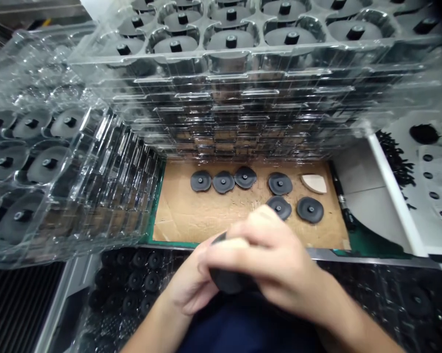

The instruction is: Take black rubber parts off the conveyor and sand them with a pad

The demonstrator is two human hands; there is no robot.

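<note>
Both my hands meet low in the middle, over my lap. My right hand (268, 257) lies on top, fingers curled around a black rubber disc (228, 280). My left hand (189, 289) is beneath it, fingers closed against the same disc from the left. Just beyond my hands a brown cardboard sheet (206, 213) carries several black rubber discs (280, 184) laid flat in two loose rows, and a pale wedge-shaped piece (314, 183) at its right end.
A tall stack of clear plastic trays (243, 113) filled with black discs stands behind the cardboard. Another stack of trays (52, 162) rises at the left. A tray of small black parts (133, 279) sits low left. A white bin (393, 196) is at the right.
</note>
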